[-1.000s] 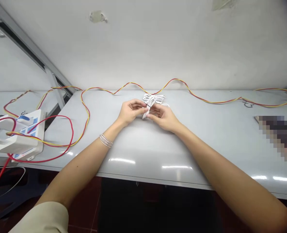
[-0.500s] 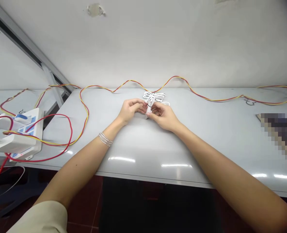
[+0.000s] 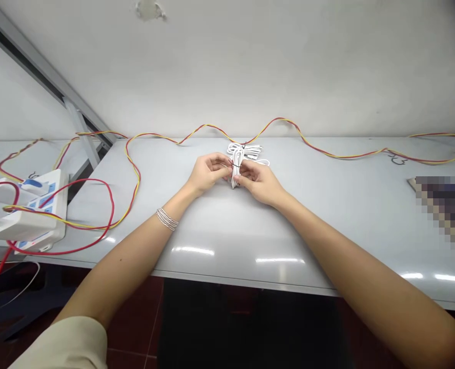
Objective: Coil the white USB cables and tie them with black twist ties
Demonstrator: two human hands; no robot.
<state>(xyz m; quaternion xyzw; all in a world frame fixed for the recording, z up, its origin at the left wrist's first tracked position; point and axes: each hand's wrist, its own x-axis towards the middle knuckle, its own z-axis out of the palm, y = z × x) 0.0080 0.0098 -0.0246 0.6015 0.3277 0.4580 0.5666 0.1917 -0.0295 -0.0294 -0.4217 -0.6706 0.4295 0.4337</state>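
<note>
A coiled white cable, bundled at its middle by a thin black twist tie, stands up between my hands over the table. My right hand pinches the lower part of this bundle between thumb and fingers. From the other side, the thumb and fingertips of my left hand close at the tie, by the bundle's left edge; the exact grip there is partly hidden. Just behind lies a second coiled white cable, also with a black tie.
A white power strip with bulky plugs sits at the left. Red and yellow wires run from it along the wall. Black bent pieces and a blurred flat object lie to the right. The table's front edge is near me.
The held cable bundle has tilted slightly, its top shifting left. My left thumb and fingers have shifted a little at the tie; the right hand stays nearly still.
</note>
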